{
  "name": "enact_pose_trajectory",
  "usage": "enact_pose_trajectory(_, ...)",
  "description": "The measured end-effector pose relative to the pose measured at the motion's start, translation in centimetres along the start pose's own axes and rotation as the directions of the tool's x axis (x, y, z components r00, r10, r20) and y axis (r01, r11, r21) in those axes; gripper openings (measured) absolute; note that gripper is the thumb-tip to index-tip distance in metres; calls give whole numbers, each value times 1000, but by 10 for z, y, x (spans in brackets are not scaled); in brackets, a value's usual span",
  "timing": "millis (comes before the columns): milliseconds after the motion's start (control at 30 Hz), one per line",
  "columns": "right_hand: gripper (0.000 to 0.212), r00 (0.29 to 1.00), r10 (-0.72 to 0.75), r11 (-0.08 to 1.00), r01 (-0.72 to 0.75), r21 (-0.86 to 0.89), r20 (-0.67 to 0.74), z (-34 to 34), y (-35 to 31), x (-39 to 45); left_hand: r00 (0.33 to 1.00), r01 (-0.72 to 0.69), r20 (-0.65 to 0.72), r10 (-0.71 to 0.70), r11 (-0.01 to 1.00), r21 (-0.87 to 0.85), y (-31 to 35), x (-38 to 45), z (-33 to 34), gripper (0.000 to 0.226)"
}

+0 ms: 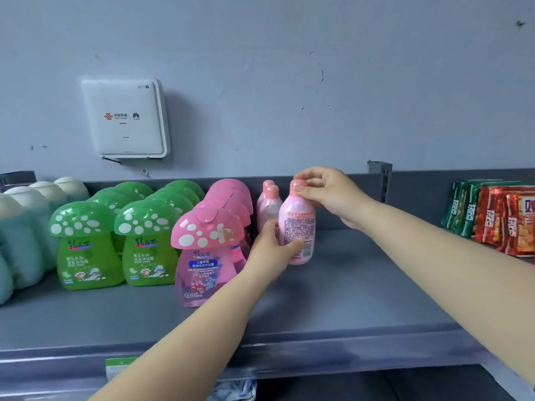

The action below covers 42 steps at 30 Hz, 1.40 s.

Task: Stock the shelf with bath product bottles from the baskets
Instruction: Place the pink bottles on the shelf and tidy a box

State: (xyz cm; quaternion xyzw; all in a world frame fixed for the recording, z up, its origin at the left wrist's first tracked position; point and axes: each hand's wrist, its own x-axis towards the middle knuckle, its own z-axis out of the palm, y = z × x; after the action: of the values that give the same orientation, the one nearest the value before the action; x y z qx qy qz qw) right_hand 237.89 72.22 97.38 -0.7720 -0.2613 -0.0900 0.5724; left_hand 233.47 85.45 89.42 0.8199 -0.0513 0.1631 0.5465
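Note:
A small pink bottle (298,224) stands upright on the grey shelf (362,287), its printed back label facing me. My left hand (275,247) grips its lower body from the left. My right hand (327,192) pinches its pink cap from the right. Two more small pink bottles (269,204) stand right behind it, toward the back wall. To the left run rows of pink mushroom-cap bottles (208,244), green mushroom-cap bottles (115,235) and pale teal bottles with cream caps (26,224).
Red and green snack packets (498,218) stand at the shelf's right end, past a bare stretch of shelf. A white router box (126,120) hangs on the wall above. A shelf upright bracket (379,172) sits behind my right hand. A green price tag (120,367) marks the front edge.

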Motion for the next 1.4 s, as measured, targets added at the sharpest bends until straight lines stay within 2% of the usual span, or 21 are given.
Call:
enact_pose_trajectory(133, 17, 999, -36, 995, 39, -96, 35, 2, 3, 12, 995, -97, -28, 99, 994, 46, -5, 1, 0, 60)
enact_pose_trajectory(233, 26, 993, -77, 948, 100, -301, 89, 1, -1, 20, 990, -137, -17, 138, 987, 82, -9, 3, 1, 77)
enact_pose_trajectory(333, 29, 986, -104, 843, 157, -514, 130, 2, -8, 24, 991, -128, -26, 129, 991, 49, -11, 4, 2, 84)
enact_pose_trajectory(433, 27, 988, -127, 768, 155, -622, 90, 5, -14, 27, 990, -136, -17, 137, 990, 27, -10, 3, 3, 82)
enact_pose_trajectory(600, 47, 994, -111, 664, 77, -743, 5, 17, -19, 31, 992, -119, -46, 121, 992, 45, -5, 1, 3, 87)
enact_pose_trajectory(667, 48, 992, -120, 641, 59, -765, -24, 21, -20, 30, 992, -101, -68, 103, 994, 31, -3, 2, 1, 84)
enact_pose_trajectory(733, 45, 992, -111, 686, 39, -727, -52, 22, -22, 29, 990, -95, -108, 89, 994, -51, -4, 4, 0, 81)
enact_pose_trajectory(767, 42, 995, -83, 753, 24, -657, -59, 21, -23, 28, 989, -91, -122, 79, 991, -97, -5, 4, -1, 79)
enact_pose_trajectory(833, 34, 999, 22, 927, -30, -374, -27, 14, -25, 25, 991, -68, -125, 46, 983, -171, -7, 6, -2, 69)
enact_pose_trajectory(867, 30, 997, 77, 975, -70, -209, 24, 10, -25, 23, 994, -48, -109, 26, 977, -206, -7, 7, -2, 64)
enact_pose_trajectory(933, 20, 982, 125, 992, -129, 15, 143, 1, -19, 21, 998, -20, -67, 2, 965, -263, -5, 6, -1, 61)
enact_pose_trajectory(1000, 11, 967, 110, 976, -149, 161, 231, -9, -8, 19, 1000, -1, -27, -8, 940, -342, -1, 4, -2, 64)
enact_pose_trajectory(1067, 16, 949, 77, 948, -165, 272, 307, -17, 3, 16, 1000, 12, 16, -6, 898, -439, -1, 4, -2, 61)
enact_pose_trajectory(1133, 28, 916, 60, 940, -186, 286, 397, -20, 11, 10, 999, 28, 38, -10, 853, -522, -3, 5, -3, 49)
enact_pose_trajectory(1200, 37, 905, 78, 957, -186, 224, 419, -19, 18, 6, 999, 34, 39, -14, 814, -580, -3, 6, -3, 37)
enact_pose_trajectory(1300, 40, 947, 94, 974, -152, 168, 307, -12, 23, 3, 999, 39, 23, -32, 821, -569, -3, 7, -3, 29)
enact_pose_trajectory(1400, 41, 979, 76, 988, -100, 119, 192, -2, 30, 2, 998, 31, -39, -52, 908, -419, -7, 11, -2, 28)
